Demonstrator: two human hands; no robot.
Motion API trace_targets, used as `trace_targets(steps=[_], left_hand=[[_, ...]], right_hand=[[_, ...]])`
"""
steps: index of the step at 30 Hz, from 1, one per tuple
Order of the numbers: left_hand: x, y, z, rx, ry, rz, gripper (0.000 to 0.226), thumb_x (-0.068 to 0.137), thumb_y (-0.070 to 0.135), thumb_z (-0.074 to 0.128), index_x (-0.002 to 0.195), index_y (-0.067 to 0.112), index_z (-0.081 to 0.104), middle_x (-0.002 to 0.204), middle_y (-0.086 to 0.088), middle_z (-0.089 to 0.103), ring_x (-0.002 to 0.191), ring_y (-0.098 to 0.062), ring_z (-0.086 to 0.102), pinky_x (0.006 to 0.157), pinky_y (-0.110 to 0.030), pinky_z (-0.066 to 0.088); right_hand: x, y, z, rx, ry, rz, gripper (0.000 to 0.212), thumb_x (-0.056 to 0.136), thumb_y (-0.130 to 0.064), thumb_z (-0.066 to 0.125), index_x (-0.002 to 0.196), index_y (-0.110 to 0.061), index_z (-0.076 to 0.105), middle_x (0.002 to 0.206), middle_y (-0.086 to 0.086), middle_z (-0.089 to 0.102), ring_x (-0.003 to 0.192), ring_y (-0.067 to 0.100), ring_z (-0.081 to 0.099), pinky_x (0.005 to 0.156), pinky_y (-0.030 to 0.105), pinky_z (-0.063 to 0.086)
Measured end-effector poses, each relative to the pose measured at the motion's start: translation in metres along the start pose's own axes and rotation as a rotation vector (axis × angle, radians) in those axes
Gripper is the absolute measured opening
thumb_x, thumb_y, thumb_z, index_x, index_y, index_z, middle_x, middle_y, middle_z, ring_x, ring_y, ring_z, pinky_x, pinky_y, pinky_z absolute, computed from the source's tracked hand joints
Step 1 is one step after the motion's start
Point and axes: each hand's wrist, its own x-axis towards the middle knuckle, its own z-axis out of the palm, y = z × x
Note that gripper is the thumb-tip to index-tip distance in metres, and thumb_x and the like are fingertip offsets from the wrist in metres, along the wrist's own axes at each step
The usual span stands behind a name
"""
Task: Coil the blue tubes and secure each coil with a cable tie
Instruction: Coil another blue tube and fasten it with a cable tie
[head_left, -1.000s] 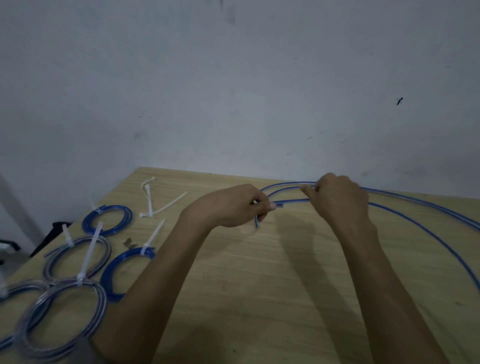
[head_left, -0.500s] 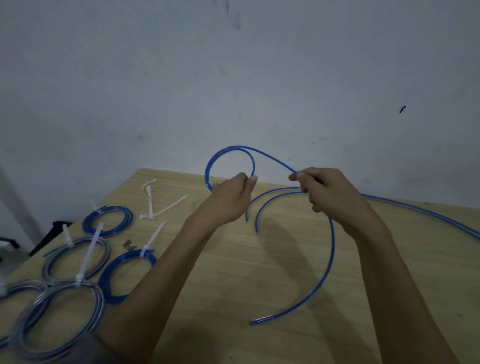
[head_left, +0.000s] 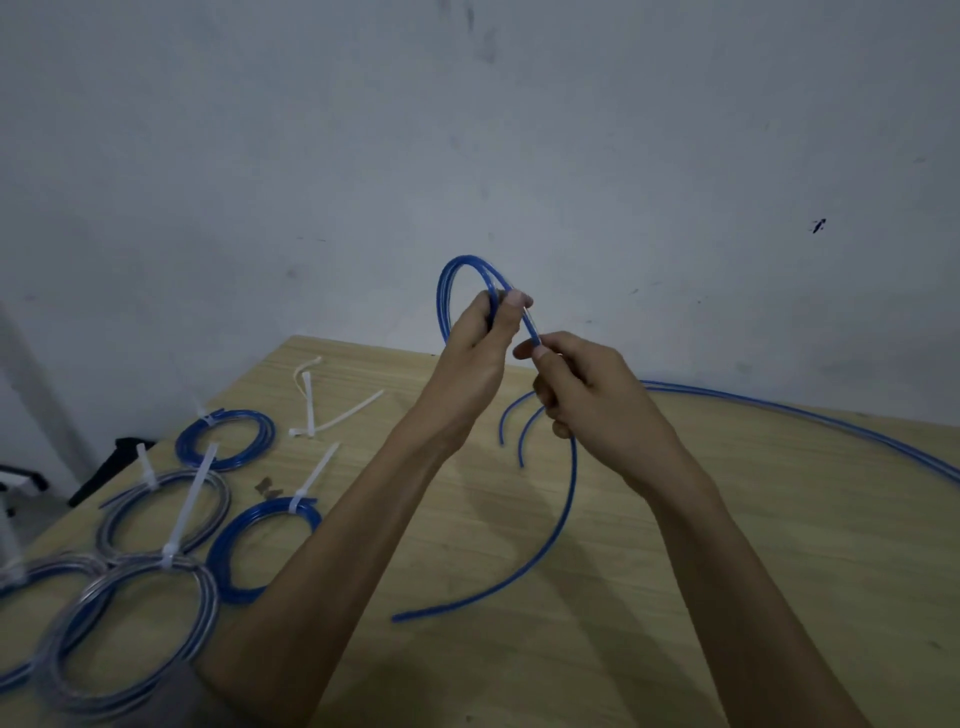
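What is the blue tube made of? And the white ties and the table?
Blue tube: probably flexible plastic, smooth and slightly glossy; it bends into a loop in the left hand without kinking. White ties: likely nylon plastic, thin matte strips. Table: looks like wood or wood-look laminate; pale grain lines show.

The left grip (head_left: 483, 338) is raised above the desk (head_left: 779, 545), and the loop (head_left: 457, 275) it holds arches up above and behind it. The right grip (head_left: 582, 395) sits just right of and below the left one, pinching the tube where it leaves the loop. Below the right grip a tube tail (head_left: 519, 566) curves down and leftward onto the desk. Right of both grips, long tubes (head_left: 831, 421) run along the desk's far edge. Well left and below lie the tied coils (head_left: 260, 545), with loose cable ties (head_left: 332, 410) behind them.
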Motion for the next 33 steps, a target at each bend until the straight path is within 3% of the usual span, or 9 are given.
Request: trace_targets(steps=[5,11,18,21,23,25,27,29,33], left_hand=[[0.002,0.007,-0.003,-0.148,0.041,-0.037,0.03,0.103,0.043,0.045,0.088,0.021,0.058,0.079,0.008,0.049,0.065,-0.002,0.05,0.072,-0.02,0.04],[0.004,0.028,-0.016,-0.666,-0.058,-0.17,0.035,0.106,0.037,0.037,0.078,0.019,0.045,0.07,0.006,0.042,0.064,-0.009,0.037,0.064,-0.024,0.031],[0.002,0.049,-0.049,-0.993,-0.19,-0.06,0.034,0.108,0.029,0.029,0.077,0.019,0.038,0.076,0.002,0.045,0.07,-0.013,0.048,0.069,-0.024,0.04],[0.003,0.049,-0.061,-1.01,-0.265,-0.097,0.035,0.108,0.03,0.028,0.076,0.02,0.038,0.062,0.006,0.028,0.052,-0.009,0.03,0.056,-0.022,0.032],[0.004,0.048,-0.066,-0.964,-0.345,-0.144,0.035,0.107,0.032,0.027,0.075,0.021,0.036,0.06,0.007,0.018,0.049,-0.01,0.017,0.051,-0.022,0.022],[0.004,0.046,-0.066,-0.889,-0.404,-0.183,0.035,0.105,0.033,0.028,0.072,0.022,0.034,0.058,0.007,0.013,0.048,-0.011,0.011,0.048,-0.024,0.016],[0.003,0.045,-0.062,-0.809,-0.415,-0.211,0.035,0.102,0.033,0.031,0.069,0.023,0.032,0.055,0.007,0.009,0.046,-0.011,0.007,0.048,-0.026,0.011],[0.002,0.045,-0.058,-0.751,-0.393,-0.228,0.034,0.099,0.032,0.034,0.066,0.024,0.03,0.054,0.007,0.007,0.046,-0.012,0.004,0.047,-0.027,0.008],[0.003,0.045,-0.058,-0.72,-0.367,-0.245,0.034,0.096,0.031,0.036,0.063,0.025,0.03,0.054,0.008,0.005,0.045,-0.012,0.002,0.045,-0.027,0.006]], right_hand=[[-0.004,-0.011,0.016,0.047,-0.061,-0.037,0.025,0.108,-0.019,0.041,0.113,-0.01,0.064,0.062,0.0,0.051,0.051,0.009,0.045,0.052,0.025,0.049],[-0.011,-0.023,0.015,0.102,-0.144,-0.024,0.032,0.107,-0.023,0.044,0.101,0.0,0.064,0.06,-0.003,0.054,0.051,0.014,0.049,0.053,0.03,0.052],[-0.017,-0.029,-0.003,-0.095,-0.242,-0.118,0.028,0.105,-0.028,0.048,0.092,-0.016,0.07,0.059,-0.008,0.05,0.054,0.005,0.044,0.054,0.023,0.039],[-0.013,-0.021,-0.011,-0.29,-0.195,-0.158,0.025,0.103,-0.034,0.053,0.092,-0.024,0.072,0.062,-0.003,0.055,0.058,0.005,0.052,0.061,0.022,0.043],[-0.009,-0.012,-0.014,-0.397,-0.132,-0.18,0.018,0.1,-0.034,0.058,0.096,-0.028,0.074,0.075,-0.007,0.067,0.074,0.005,0.062,0.077,0.029,0.049],[-0.005,-0.003,-0.011,-0.559,-0.063,-0.215,0.016,0.097,-0.036,0.062,0.105,-0.034,0.076,0.095,-0.01,0.066,0.093,0.006,0.057,0.092,0.035,0.038],[-0.001,0.002,-0.007,-0.733,0.0,-0.221,0.022,0.096,-0.042,0.061,0.113,-0.037,0.075,0.096,-0.008,0.053,0.096,0.009,0.042,0.087,0.031,0.024],[-0.001,0.001,-0.005,-0.849,0.013,-0.179,0.027,0.097,-0.048,0.057,0.115,-0.036,0.073,0.083,-0.01,0.049,0.089,0.01,0.042,0.082,0.03,0.022],[-0.005,0.004,-0.008,-0.724,0.046,-0.085,0.025,0.097,-0.046,0.057,0.11,-0.033,0.073,0.079,-0.016,0.067,0.083,0.007,0.065,0.074,0.03,0.047]])
